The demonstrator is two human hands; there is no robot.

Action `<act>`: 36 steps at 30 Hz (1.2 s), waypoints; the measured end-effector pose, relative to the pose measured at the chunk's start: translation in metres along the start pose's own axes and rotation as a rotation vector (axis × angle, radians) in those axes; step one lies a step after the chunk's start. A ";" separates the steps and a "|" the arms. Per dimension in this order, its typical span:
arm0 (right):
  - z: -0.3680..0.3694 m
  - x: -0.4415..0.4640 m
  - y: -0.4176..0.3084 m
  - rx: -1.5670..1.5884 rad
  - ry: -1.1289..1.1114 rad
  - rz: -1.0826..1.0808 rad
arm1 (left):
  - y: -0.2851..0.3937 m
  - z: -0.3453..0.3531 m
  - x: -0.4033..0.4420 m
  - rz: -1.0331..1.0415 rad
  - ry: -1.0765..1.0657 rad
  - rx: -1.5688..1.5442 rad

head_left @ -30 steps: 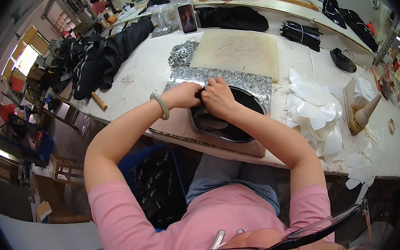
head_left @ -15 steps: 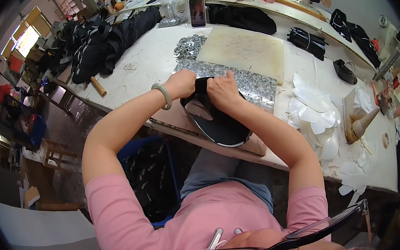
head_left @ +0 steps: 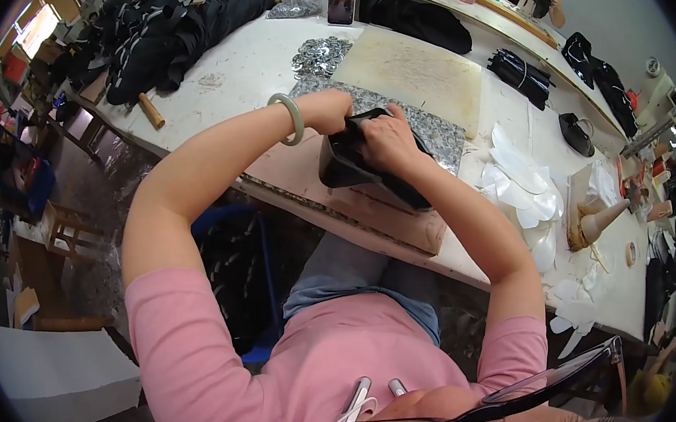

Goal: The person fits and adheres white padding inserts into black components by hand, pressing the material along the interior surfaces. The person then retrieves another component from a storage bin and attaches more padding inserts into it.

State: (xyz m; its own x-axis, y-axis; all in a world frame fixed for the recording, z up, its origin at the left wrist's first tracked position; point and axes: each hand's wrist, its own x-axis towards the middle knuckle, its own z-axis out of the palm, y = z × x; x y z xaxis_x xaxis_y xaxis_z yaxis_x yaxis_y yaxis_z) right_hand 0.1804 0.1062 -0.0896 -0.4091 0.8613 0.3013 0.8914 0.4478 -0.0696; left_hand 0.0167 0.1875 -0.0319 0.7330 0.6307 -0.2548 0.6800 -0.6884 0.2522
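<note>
A black shoe upper [head_left: 342,166] is held above the front of the speckled stone slab [head_left: 442,131], tilted, with its hollow inside partly facing me. My left hand [head_left: 331,112], below a pale green bangle, is closed on its upper left edge. My right hand [head_left: 388,141] is closed over the upper's top edge, and its fingers partly reach inside. The fingertips of both hands are partly hidden by the black material. Just beyond the hands, a heap of small shiny metal pieces [head_left: 320,56] lies at the slab's far left end.
A pale worn board [head_left: 423,75] lies behind the slab. White shoe-shaped sheets [head_left: 516,183] and a cone-tipped tool [head_left: 600,224] are on the right. A propped phone [head_left: 341,2], black bundles [head_left: 186,39] and a wooden handle [head_left: 151,111] are farther off. Below left stands a blue bin [head_left: 269,297].
The shoe upper has been turned and tipped, so its rounded white-edged end no longer shows. My left hand has moved right, closer to my right hand. The view has shifted slightly.
</note>
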 end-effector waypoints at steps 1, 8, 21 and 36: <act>-0.004 -0.004 0.002 0.039 -0.031 -0.024 | 0.001 -0.002 -0.003 -0.016 -0.054 -0.093; -0.030 -0.014 0.008 0.084 -0.227 0.020 | -0.001 0.009 -0.004 0.085 -0.040 -0.259; -0.026 -0.031 0.018 0.037 0.013 -0.103 | 0.015 0.000 -0.023 0.004 0.021 -0.204; -0.051 -0.014 0.019 0.077 -0.105 0.138 | 0.014 -0.011 -0.029 0.036 -0.078 -0.279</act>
State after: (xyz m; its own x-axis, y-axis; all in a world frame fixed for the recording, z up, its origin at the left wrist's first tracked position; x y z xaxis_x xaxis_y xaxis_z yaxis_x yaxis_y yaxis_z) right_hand 0.2126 0.0904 -0.0471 -0.3061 0.9342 0.1831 0.9246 0.3375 -0.1766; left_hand 0.0055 0.1636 -0.0110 0.7606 0.5710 -0.3089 0.6398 -0.5782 0.5064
